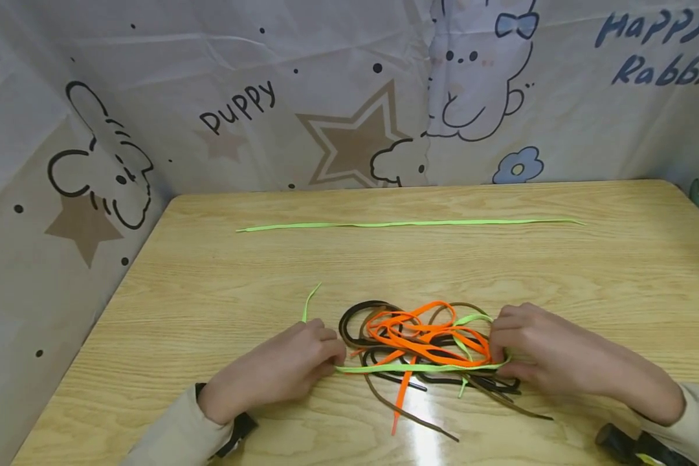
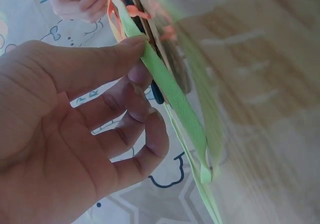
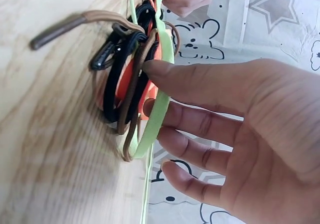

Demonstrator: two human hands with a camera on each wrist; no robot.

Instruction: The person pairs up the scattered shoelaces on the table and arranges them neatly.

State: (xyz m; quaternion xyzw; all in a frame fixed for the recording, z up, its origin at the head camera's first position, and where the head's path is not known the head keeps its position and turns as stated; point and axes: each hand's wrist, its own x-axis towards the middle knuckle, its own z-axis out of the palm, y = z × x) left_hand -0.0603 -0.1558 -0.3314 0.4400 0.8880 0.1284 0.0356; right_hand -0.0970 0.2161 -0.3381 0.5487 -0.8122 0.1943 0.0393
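Running across the front of the tangled laces (image 1: 428, 349) on the table (image 1: 198, 272), the green lace (image 1: 419, 368) is pinched at one side by the left hand (image 1: 291, 362), with the right hand (image 1: 542, 349) holding it opposite. Flat and soft, it should be light and limp, likely to snag; gripping near the tangle gives most control

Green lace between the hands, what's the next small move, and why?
Probably ease the green lace up, clear of the laces pile. The left hand pinches it and the right hand holds it, while it stretches across the pile's near side and green loops show among the orange. A second green lace lies nearly straight farther back.
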